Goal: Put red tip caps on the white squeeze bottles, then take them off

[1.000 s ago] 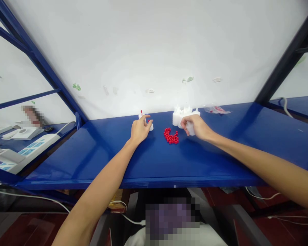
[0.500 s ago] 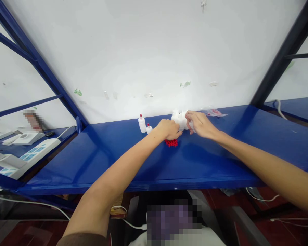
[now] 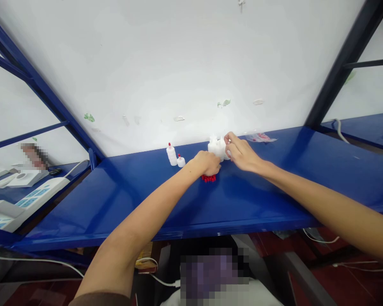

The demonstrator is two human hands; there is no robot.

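Note:
Several white plastic squeeze bottles [image 3: 215, 147] stand bunched together near the back of the blue table. At the right side of this bunch, my right hand [image 3: 241, 154] has its fingers curled round a white bottle, mostly hidden by them. My left hand [image 3: 207, 162] is in front of the bunch, closed and pointing down over a pile of small red caps [image 3: 208, 179]. Its fingertips are hidden, so anything between them does not show. To the left stand a tall white bottle [image 3: 171, 156] and a short white bottle [image 3: 181, 162], both with red tips.
A clear plastic bag with red print [image 3: 261, 137] lies behind my right hand. The blue tabletop [image 3: 115, 191] meets a white wall. Blue frame posts rise at both sides. On the left, a white power strip [image 3: 35, 197] lies on a neighbouring surface.
The view has shifted slightly, moving the scene left. My left hand stays over the red caps; my right hand remains beside the bottle bunch, its fingers slightly changed in pose.

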